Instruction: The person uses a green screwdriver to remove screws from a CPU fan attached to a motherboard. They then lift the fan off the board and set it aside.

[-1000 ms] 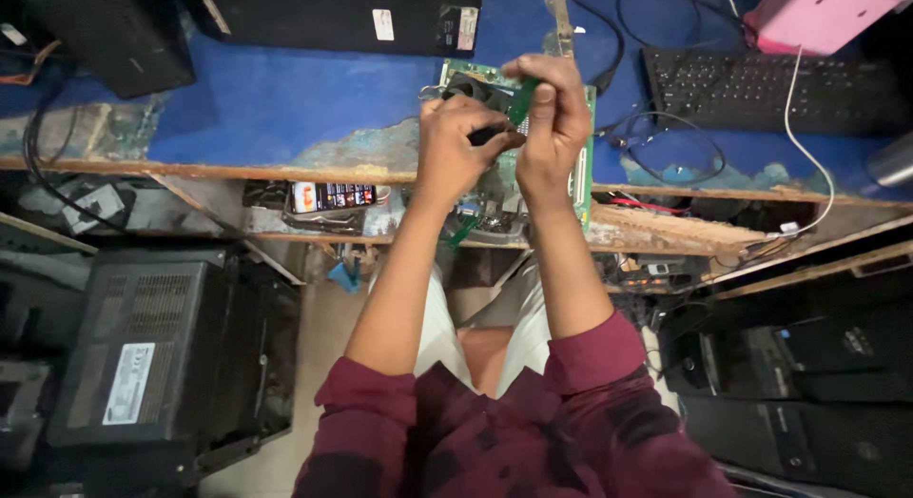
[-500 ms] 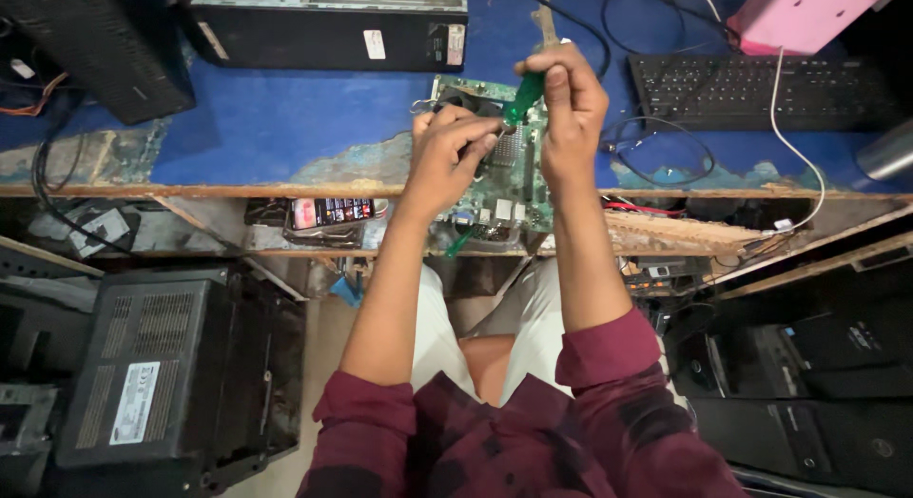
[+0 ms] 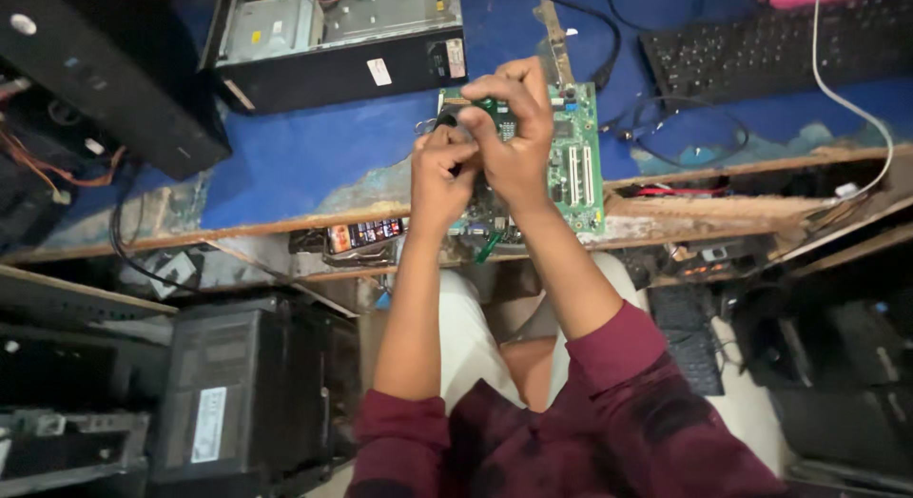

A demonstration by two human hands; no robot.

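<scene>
Both hands meet above the green circuit board (image 3: 571,160), which lies on the blue workbench (image 3: 314,160) with its near end reaching the worn wooden front edge. The right hand (image 3: 514,127) is curled tight around a small green-handled tool (image 3: 495,105), fingers wrapped over it so only a bit of the green handle shows at the top. The left hand (image 3: 442,170) is closed too, its fingertips pinched against the tool's lower part, touching the right hand; what exactly sits under those fingertips I cannot tell, since the hands cover it. Part of the board shows to the right of the hands, with its row of pale slots, while the left part is hidden behind the knuckles. Just behind the board stands an open computer case (image 3: 333,41), its metal insides facing up. A black keyboard (image 3: 761,41) lies further right on the bench, with loops of black cable (image 3: 685,127) between it and the board, and a white cable (image 3: 856,98) trailing down toward the bench edge. On a lower shelf under the bench edge, just left of the forearms, rests a small colourful packet (image 3: 366,234). Down on the floor to the left sits a black computer tower (image 3: 247,384) lying on its side.
</scene>
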